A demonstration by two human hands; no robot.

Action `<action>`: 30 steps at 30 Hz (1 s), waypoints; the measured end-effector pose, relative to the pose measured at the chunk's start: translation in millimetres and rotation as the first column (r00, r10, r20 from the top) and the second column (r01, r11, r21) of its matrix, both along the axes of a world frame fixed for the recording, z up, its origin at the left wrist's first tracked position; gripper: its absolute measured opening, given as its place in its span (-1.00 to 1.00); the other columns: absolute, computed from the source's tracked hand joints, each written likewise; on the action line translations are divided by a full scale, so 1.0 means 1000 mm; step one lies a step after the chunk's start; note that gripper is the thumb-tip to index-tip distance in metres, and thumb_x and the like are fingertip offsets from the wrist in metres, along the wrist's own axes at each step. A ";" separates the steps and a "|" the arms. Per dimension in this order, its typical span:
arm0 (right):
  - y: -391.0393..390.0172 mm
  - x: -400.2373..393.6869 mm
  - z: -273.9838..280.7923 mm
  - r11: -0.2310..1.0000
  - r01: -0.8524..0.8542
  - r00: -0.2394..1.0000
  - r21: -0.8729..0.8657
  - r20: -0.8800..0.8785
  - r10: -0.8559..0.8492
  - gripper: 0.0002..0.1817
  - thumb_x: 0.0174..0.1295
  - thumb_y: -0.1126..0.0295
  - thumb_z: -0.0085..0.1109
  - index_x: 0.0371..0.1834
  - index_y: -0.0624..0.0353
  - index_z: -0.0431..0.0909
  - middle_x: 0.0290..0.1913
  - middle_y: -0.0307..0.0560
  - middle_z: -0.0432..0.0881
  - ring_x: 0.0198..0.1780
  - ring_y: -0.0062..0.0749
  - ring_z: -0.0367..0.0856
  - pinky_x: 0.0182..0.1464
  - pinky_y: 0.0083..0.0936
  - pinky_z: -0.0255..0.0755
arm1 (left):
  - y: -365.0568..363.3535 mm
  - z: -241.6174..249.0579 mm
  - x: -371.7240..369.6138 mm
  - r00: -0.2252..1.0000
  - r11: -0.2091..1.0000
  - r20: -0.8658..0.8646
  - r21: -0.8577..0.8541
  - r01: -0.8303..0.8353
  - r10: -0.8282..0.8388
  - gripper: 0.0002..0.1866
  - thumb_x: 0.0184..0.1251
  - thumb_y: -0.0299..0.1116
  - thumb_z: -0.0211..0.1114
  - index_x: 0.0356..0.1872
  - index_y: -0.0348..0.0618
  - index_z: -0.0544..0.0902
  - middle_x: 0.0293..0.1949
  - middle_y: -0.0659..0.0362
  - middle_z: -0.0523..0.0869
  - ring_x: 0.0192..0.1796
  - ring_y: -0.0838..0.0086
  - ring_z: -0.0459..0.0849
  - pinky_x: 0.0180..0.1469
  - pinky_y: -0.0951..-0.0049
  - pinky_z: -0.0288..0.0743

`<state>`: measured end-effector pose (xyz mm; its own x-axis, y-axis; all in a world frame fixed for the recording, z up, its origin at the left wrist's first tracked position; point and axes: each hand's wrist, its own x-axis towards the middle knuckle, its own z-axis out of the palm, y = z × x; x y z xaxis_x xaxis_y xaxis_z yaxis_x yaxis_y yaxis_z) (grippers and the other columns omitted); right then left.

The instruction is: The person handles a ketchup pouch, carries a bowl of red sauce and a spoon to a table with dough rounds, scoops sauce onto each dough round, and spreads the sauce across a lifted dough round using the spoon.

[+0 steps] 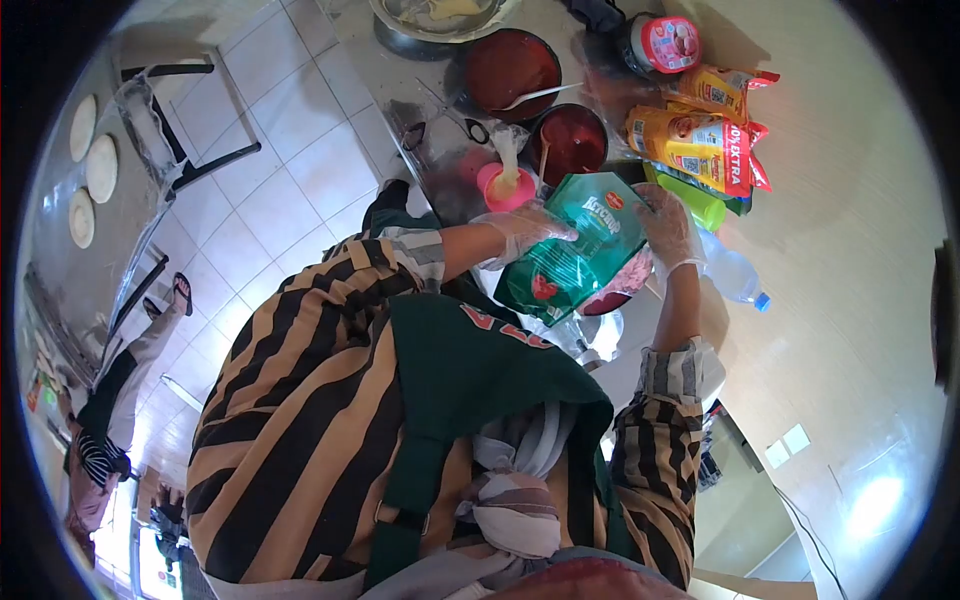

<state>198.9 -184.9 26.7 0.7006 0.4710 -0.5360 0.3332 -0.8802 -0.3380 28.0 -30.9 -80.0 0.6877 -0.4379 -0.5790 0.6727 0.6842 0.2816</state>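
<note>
A green ketchup pouch (575,250) is held up at a tilt between my hands, above the counter. My left hand (520,232), in a clear plastic glove, grips its left edge, with the thumb lying over the front. My right hand (665,225), gloved likewise, is closed on the upper right edge. Partly hidden beneath the pouch is a bowl of pink food (628,283). Just beyond my left hand stands a pink cup (505,190) with a clear plastic bag of pale stuff in it. Two bowls with red sauce, a larger one (512,70) and a smaller one (572,140), sit farther off.
Scissors (472,128) lie left of the bowls. Yellow packets (690,145), a lidded tub (668,45) and a water bottle (735,270) line the right side. A metal bowl (440,20) is at the far end. Dough rounds (101,168) rest on another table; a person (110,410) is at lower left.
</note>
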 end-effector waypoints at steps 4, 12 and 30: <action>-0.015 -0.008 -0.010 0.998 0.059 0.998 0.023 0.031 -0.060 -0.70 0.13 0.34 0.16 -0.07 0.16 0.59 -0.07 0.12 0.64 0.00 0.02 0.57 0.08 -0.28 0.41 | 0.019 0.028 -0.001 0.983 0.909 0.069 0.397 0.129 -0.170 -0.47 0.08 -0.24 0.46 0.05 -0.31 0.57 -0.12 0.07 0.70 -0.11 0.36 0.68 0.01 0.40 0.51; -0.020 -0.018 -0.011 0.963 0.188 0.981 0.194 0.007 -0.193 -0.70 0.13 0.34 0.15 -0.06 0.14 0.62 -0.10 0.12 0.67 -0.04 -0.08 0.63 0.04 -0.32 0.44 | 0.012 0.020 -0.003 0.994 0.970 0.046 0.229 0.084 -0.097 -0.51 0.11 -0.24 0.44 0.04 -0.29 0.58 -0.12 0.08 0.70 -0.11 0.40 0.68 -0.03 0.42 0.53; 0.019 -0.015 -0.021 0.968 -0.193 0.952 -0.162 0.207 0.225 -0.74 0.18 0.31 0.03 -0.16 0.03 0.67 -0.10 0.08 0.65 -0.02 -0.03 0.60 0.06 -0.24 0.45 | -0.024 -0.023 -0.019 0.987 0.961 -0.155 -0.264 -0.080 0.040 -0.56 0.18 -0.32 0.41 0.04 -0.30 0.56 -0.04 0.08 0.68 -0.03 0.35 0.67 0.10 0.27 0.54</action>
<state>183.7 -166.4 6.0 0.7033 0.5520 -0.4480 0.5672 -0.8156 -0.1144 9.4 -54.9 -103.5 0.6338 -0.5519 -0.5420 0.6483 0.7612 -0.0169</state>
